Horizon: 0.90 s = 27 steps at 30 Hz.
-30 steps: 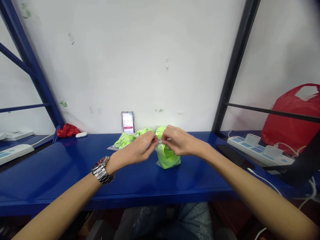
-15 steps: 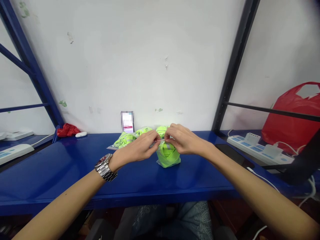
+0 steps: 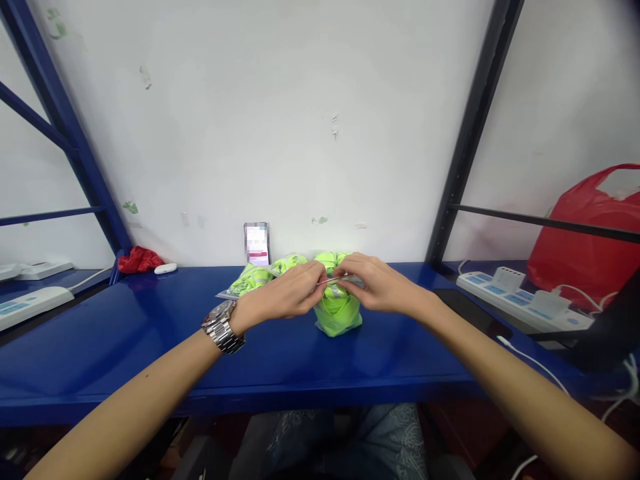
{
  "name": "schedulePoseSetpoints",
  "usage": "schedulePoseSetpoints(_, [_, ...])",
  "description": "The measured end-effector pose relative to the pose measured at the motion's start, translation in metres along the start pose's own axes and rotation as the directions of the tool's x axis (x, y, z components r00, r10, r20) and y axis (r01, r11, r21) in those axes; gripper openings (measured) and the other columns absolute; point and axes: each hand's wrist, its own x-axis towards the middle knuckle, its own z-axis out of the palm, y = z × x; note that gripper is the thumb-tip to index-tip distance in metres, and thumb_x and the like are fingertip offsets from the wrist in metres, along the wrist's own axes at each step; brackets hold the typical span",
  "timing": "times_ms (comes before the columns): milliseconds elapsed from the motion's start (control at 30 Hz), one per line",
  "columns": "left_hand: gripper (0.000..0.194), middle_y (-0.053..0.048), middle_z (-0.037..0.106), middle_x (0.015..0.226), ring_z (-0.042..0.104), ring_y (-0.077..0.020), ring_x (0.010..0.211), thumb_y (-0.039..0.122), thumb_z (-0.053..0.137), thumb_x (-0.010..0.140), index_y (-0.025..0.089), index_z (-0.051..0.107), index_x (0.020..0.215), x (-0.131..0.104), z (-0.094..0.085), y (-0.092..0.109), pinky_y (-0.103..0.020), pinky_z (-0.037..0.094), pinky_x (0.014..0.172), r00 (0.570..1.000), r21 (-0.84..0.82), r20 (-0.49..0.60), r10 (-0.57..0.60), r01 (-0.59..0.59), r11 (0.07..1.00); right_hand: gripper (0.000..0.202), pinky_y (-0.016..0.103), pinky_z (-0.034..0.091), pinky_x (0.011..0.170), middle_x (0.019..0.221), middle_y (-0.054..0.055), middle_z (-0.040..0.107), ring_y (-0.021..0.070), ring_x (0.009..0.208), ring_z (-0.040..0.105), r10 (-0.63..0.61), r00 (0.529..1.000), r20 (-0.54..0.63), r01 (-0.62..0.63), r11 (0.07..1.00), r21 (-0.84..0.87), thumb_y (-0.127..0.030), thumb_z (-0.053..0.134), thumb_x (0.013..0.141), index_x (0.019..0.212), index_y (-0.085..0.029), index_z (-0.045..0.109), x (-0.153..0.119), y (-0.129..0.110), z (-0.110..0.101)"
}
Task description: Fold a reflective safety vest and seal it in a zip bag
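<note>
A clear plastic bag (image 3: pixel 338 319) with folded neon-yellow fabric and grey reflective strips inside stands on the blue table in front of me. My left hand (image 3: pixel 295 288) pinches the left part of its top edge, which shows a thin reddish line. On the right part of that same edge, my right hand (image 3: pixel 369 283) is closed with thumb and fingers together. Whether the bag's mouth is sealed cannot be made out. Behind my left hand lies another bagged neon-yellow bundle (image 3: pixel 250 280), and more such bundles (image 3: pixel 290 262) sit toward the wall.
A phone (image 3: pixel 257 244) leans against the wall. Red crumpled plastic (image 3: pixel 139 260) and a white case (image 3: pixel 165 269) lie at the back left. At right are a dark phone (image 3: pixel 470 312), a power strip (image 3: pixel 520 301), a white cable (image 3: pixel 535 363) and a red bag (image 3: pixel 585 233).
Both hands stay pinched on the bag's top edge. My left hand and wrist have shifted slightly to the right, and the edge between the hands now slants more. The view has turned slightly.
</note>
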Motion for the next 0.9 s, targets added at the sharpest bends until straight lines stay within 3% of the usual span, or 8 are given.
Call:
schedulePoseSetpoints(100, [0.013, -0.003, 0.053, 0.078, 0.045, -0.0147, 0.065, 0.023, 0.038, 0.097, 0.02, 0.045, 0.087, 0.001, -0.002, 0.001, -0.032, 0.037, 0.061, 1.0, -0.03, 0.03, -0.008, 0.009, 1.0, 0.01, 0.03, 0.039, 0.067, 0.078, 0.005, 0.061, 0.0163, 0.072, 0.053, 0.052, 0.998, -0.043, -0.052, 0.999, 0.01, -0.015, 0.051, 0.089, 0.082, -0.017, 0.059, -0.007, 0.006, 0.0])
schedulePoseSetpoints(333, [0.013, -0.006, 0.056, 0.083, 0.048, -0.0155, 0.071, 0.021, 0.037, 0.096, 0.018, 0.046, 0.088, 0.009, -0.008, 0.01, -0.031, 0.04, 0.066, 0.995, -0.032, 0.096, 0.0, 0.003, 0.999, 0.016, 0.027, 0.032, 0.056, 0.063, 0.001, 0.056, 0.0137, 0.058, 0.048, 0.146, 0.97, -0.192, -0.144, 0.989, 0.026, -0.003, 0.047, 0.063, 0.064, -0.019, 0.052, -0.007, 0.007, 0.012])
schedulePoseSetpoints(500, [0.014, -0.005, 0.055, 0.081, 0.048, -0.0156, 0.07, 0.021, 0.037, 0.096, 0.019, 0.046, 0.086, 0.011, -0.008, 0.008, -0.031, 0.04, 0.065, 0.992, -0.045, 0.126, 0.002, 0.003, 0.999, 0.018, 0.026, 0.032, 0.054, 0.058, 0.0, 0.055, 0.013, 0.055, 0.048, 0.163, 0.952, -0.257, -0.161, 0.987, 0.03, -0.002, 0.045, 0.054, 0.059, -0.019, 0.049, -0.005, 0.0, 0.018])
schedulePoseSetpoints(700, [0.018, -0.003, 0.051, 0.078, 0.045, -0.0143, 0.067, 0.025, 0.033, 0.099, 0.019, 0.042, 0.084, 0.009, -0.005, 0.012, -0.031, 0.038, 0.064, 0.985, -0.061, 0.169, 0.027, -0.017, 0.998, 0.016, 0.025, 0.031, 0.053, 0.059, 0.001, 0.055, 0.0132, 0.056, 0.048, 0.153, 0.961, -0.232, -0.163, 0.986, -0.024, -0.002, 0.049, 0.059, 0.06, -0.018, 0.052, -0.001, -0.006, 0.021])
schedulePoseSetpoints(900, [0.02, -0.004, 0.05, 0.081, 0.043, -0.0141, 0.067, 0.024, 0.028, 0.1, 0.018, 0.041, 0.085, 0.009, -0.009, 0.009, -0.031, 0.037, 0.065, 0.985, 0.019, 0.17, -0.024, 0.021, 1.0, 0.012, 0.026, 0.038, 0.06, 0.071, 0.004, 0.064, 0.0148, 0.065, 0.055, 0.142, 0.977, -0.16, -0.135, 0.99, 0.05, -0.011, 0.054, 0.081, 0.077, -0.017, 0.064, -0.011, 0.003, 0.006])
